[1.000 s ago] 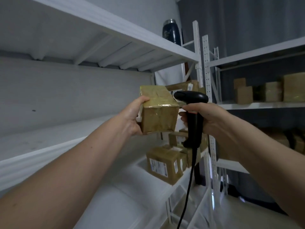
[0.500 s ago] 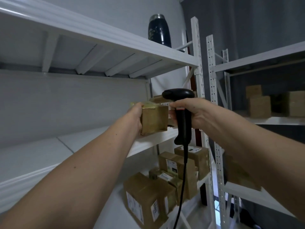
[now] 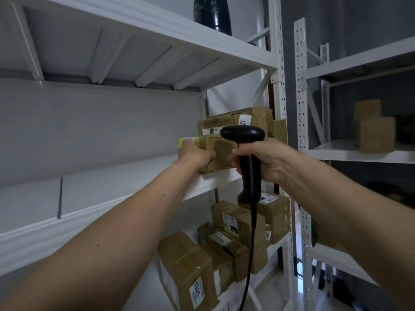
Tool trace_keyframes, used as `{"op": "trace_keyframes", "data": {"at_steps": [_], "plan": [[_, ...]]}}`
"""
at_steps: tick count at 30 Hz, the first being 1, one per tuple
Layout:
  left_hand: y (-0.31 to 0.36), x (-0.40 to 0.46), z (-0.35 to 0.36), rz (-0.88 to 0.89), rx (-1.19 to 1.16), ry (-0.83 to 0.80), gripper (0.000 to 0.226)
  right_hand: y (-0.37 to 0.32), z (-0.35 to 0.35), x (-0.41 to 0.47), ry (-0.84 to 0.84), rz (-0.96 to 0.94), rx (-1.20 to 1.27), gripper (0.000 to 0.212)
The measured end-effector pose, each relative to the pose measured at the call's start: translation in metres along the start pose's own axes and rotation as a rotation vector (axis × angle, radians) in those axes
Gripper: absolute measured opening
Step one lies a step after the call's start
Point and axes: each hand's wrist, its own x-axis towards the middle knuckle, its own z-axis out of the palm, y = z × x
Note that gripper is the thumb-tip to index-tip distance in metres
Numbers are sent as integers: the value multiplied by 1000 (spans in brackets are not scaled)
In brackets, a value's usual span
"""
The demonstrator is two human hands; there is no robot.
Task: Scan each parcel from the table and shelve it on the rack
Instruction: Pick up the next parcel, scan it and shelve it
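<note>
Parcel on the middle shelf, scanner just to its right.
The left hand (image 3: 197, 154) holds the parcel (image 3: 215, 151) on the shelf (image 3: 125, 187), before a larger box (image 3: 235, 121); the right hand (image 3: 262, 160) holds the scanner (image 3: 247, 153); more boxes (image 3: 226, 243) lie on the shelf below.

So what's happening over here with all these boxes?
A person is shelving parcels. Their left hand holds a brown taped parcel on the middle shelf of a white rack, beside another parcel already there. Their right hand grips a black corded scanner. More parcels sit on the shelf below.
</note>
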Motion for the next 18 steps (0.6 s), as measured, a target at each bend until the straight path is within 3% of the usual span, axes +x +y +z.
{"op": "trace_keyframes", "data": {"at_steps": [4,9,12,16,18], "plan": [[-1,8,4,-35,67,30,77,4,-1,6,-14,-12,-12,8],[-10,4,-2,-1,24,16,70,12,9,6,-60,-43,-3,12],[-20,-17,-20,59,40,4,58,19,25,-4,-98,-97,-42,16],[-51,-75,-63,242,124,82,16,41,58,-37,-160,-170,-80,17],[-76,-109,-91,270,177,93,13,61,81,-58,-206,-177,-74,17]]}}
